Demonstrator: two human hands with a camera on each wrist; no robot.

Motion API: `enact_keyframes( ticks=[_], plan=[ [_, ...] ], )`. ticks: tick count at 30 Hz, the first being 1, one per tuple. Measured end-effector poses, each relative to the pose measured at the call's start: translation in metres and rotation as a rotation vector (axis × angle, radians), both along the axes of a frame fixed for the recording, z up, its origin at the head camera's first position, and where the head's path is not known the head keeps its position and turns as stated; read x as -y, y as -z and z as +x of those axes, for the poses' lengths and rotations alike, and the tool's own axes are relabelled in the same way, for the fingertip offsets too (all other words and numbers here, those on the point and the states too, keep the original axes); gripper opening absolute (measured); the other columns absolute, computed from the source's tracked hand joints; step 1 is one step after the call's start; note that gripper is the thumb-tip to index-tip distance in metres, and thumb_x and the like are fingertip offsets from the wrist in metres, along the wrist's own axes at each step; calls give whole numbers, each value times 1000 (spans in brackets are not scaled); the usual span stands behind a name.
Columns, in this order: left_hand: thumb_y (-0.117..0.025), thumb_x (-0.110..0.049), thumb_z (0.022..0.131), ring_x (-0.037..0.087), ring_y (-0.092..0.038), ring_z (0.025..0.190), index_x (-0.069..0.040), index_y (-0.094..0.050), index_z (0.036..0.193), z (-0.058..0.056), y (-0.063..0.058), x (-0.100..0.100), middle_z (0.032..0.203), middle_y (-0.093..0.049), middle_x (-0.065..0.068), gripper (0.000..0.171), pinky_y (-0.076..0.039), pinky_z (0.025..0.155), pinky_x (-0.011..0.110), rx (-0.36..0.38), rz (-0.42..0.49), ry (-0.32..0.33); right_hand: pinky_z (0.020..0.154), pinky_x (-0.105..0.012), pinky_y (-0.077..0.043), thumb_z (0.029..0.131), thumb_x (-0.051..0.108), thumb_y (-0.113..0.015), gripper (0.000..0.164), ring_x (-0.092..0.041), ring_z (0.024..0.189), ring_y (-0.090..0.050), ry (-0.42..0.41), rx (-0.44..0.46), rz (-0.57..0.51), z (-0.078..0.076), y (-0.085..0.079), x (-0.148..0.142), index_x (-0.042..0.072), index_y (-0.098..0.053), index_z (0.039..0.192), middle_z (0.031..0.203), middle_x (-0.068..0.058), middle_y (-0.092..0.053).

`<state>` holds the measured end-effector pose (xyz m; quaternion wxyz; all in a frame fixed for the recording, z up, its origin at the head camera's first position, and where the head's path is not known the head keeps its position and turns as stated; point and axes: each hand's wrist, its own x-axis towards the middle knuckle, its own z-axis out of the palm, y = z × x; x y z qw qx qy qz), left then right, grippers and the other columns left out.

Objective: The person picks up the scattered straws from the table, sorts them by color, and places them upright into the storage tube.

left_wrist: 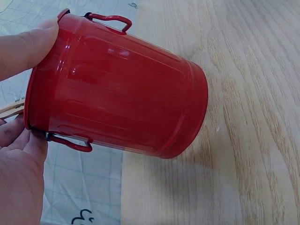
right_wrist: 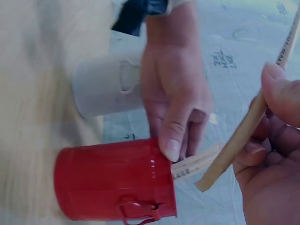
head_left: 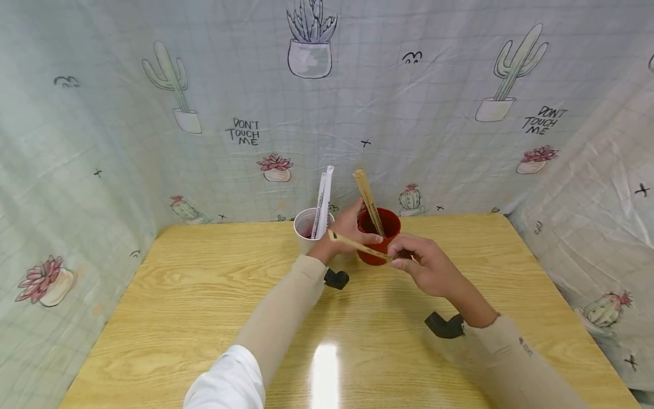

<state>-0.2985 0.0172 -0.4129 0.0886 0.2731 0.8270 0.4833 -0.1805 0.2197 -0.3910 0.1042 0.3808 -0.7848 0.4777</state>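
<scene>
My left hand point(head_left: 349, 225) holds the red metal bucket point(left_wrist: 126, 89) at its rim, with the thumb on one side and fingers on the other. Two small wire handles show on the bucket's sides in the left wrist view. Several thin brown paper-wrapped sticks point(head_left: 369, 199) lean inside it. Between thumb and fingers, my right hand point(head_left: 426, 264) pinches another printed brown paper-wrapped stick point(right_wrist: 239, 133), just in front of the bucket. It slants across the left wrist in the head view. Left of the red bucket stands a white bucket point(head_left: 302, 244) with white-wrapped sticks point(head_left: 322, 204).
Both buckets stand near the back edge of a wooden table point(head_left: 230, 272). Behind it hangs a pale cloth point(head_left: 214, 165) printed with cacti, which also runs down both sides. Black straps point(head_left: 443, 326) show at the wrists.
</scene>
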Motion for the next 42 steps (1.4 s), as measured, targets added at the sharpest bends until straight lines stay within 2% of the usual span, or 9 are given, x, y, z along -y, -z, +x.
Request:
enact_keyframes(
  ticks=[4, 7, 12, 16, 22, 29, 33, 38, 42],
  plan=[
    [-87, -22, 86, 32, -50, 146, -12, -39, 157, 1, -1, 4, 157, -53, 9, 87, -44, 122, 49, -10, -27, -9, 64, -24, -46, 98, -5, -63, 1, -11, 77, -51, 97, 20, -61, -15, -5, 6, -5, -63, 98, 90, -10, -59],
    [-86, -21, 87, 28, -58, 138, -18, -30, 160, 2, 0, 6, 149, -59, 8, 92, -49, 118, 47, -26, -17, 4, 67, -22, -48, 100, -3, -63, 4, -10, 78, -53, 204, 20, -41, -27, -8, 11, -7, -64, 100, 91, -14, -63],
    [-86, -17, 87, 27, -62, 132, -15, -37, 152, 2, 0, 6, 145, -61, 9, 81, -52, 115, 45, -65, 2, 13, 71, -24, -50, 102, 1, -62, 6, -15, 79, -56, 365, 21, 13, -50, -10, 21, -4, -65, 104, 91, -16, -67],
    [-84, -21, 89, 29, -62, 132, -14, -37, 154, 4, -1, 3, 146, -61, 11, 81, -53, 115, 44, -110, -38, 7, 71, -25, -48, 101, 2, -64, 14, -21, 80, -57, 451, 28, 4, -63, -8, 25, -4, -65, 114, 93, -17, -66],
    [-82, -30, 91, 25, -58, 139, -17, -24, 165, 12, -2, 3, 156, -53, 8, 95, -51, 117, 40, -152, -120, -29, 67, -29, -51, 99, 0, -66, 35, -25, 77, -58, 492, 6, 134, -75, 7, 25, -2, -61, 133, 97, -17, -66],
    [-79, -32, 94, 27, -61, 136, -15, -26, 164, 28, -9, 7, 155, -55, 11, 90, -54, 112, 40, -264, -193, -100, 79, -49, -56, 100, 6, -66, 34, -32, 94, -60, 514, 49, 300, -76, 13, 25, 3, -62, 134, 103, -16, -68],
    [-76, -33, 97, 30, -61, 136, -8, -30, 164, 43, -21, 13, 159, -51, 13, 85, -54, 113, 42, -331, -221, -102, 79, -49, -55, 100, 9, -67, 30, -31, 93, -59, 523, 33, 351, -75, 16, 25, 4, -65, 130, 99, -14, -70],
    [-74, -33, 98, 35, -49, 148, 1, -40, 158, 60, -39, 41, 161, -47, 19, 77, -43, 123, 47, -430, -218, -132, 79, -49, -54, 100, 11, -67, 24, -32, 93, -59, 545, 7, 372, -71, 17, 21, 1, -68, 122, 100, -15, -72],
    [-75, -32, 97, 39, -46, 149, 3, -45, 154, 60, -46, 78, 157, -51, 23, 74, -38, 126, 51, -549, -248, -223, 92, -57, -52, 102, 15, -65, 30, -39, 106, -59, 582, -52, 389, -66, 18, 12, -2, -66, 126, 117, -20, -71]
  ],
)
